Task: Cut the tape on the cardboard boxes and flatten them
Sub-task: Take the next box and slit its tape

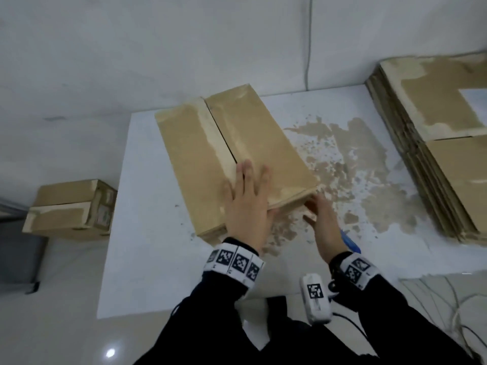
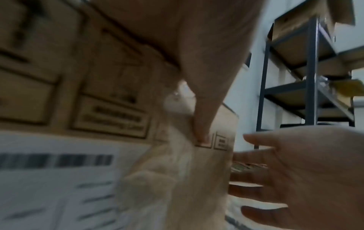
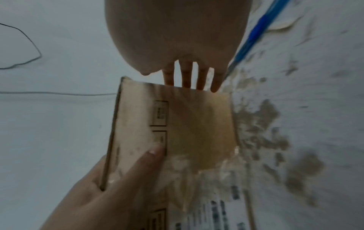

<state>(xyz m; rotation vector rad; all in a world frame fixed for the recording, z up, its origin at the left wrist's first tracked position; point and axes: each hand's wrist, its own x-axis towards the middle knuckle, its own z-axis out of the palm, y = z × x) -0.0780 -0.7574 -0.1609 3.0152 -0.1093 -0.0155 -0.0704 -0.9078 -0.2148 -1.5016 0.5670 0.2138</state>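
**Both hands on the near end of the box**

L hand [image 1: 246, 204] lies flat on top of the cardboard box [image 1: 224, 154], fingers straight & a bit spread, fingertips right at the near end of the slit between the two top flaps. Thumb [image 3: 145, 158] hooks down over the box's near end face, pressing it beside the printed squares. R hand [image 1: 322, 219] sits just to the right of the L one, at the box's near right corner; its fingers [image 3: 187, 77] are straight, slightly parted, tips touching the edge of that end face. Not curled round anything.

Box stands on the white table [image 1: 147, 246], running away from both hands twd the wall. A white shipping label [image 2: 59, 186] w/ a barcode is on the end face, below the L hand. Blue pen [image 1: 350, 242] lies on the table just beside the R wrist, on its right. Stack of flattened boxes [image 1: 434, 154] well off to the right of the R hand. Another taped box [image 1: 71, 209] stands off the table, far left of the L hand. Table top right of the R hand is scuffed brown
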